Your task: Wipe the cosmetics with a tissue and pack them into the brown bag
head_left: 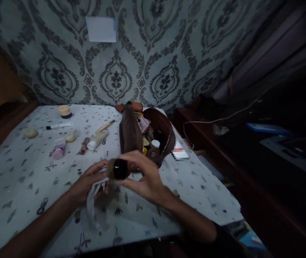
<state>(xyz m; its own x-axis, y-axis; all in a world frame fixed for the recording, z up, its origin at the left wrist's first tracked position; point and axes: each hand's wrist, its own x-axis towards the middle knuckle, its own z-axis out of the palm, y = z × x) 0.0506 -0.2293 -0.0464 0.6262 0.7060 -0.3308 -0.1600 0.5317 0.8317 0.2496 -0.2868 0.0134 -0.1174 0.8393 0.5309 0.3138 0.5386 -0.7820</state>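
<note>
My right hand [147, 176] grips a small bottle with a glossy black cap [120, 169], its cap end facing me. A pale cloth [90, 204] hangs down from my left hand [90, 181], which is closed on it beside the bottle. The left fingers reach the bottle's side; whether they also grip it I cannot tell. Just beyond my right hand stands an open brown bag [128, 130]. Inside it are several items, among them a jar with a white lid [155, 143] and something pink.
Left of the bag lie a cream tube [97, 140], a reddish small bottle [84, 146], a purple tube [59, 148], a wooden-coloured stick [105, 126], a white brush-like item [60, 125] and several jars, one with a beige lid [65, 111]. A cable [223, 119] runs at right.
</note>
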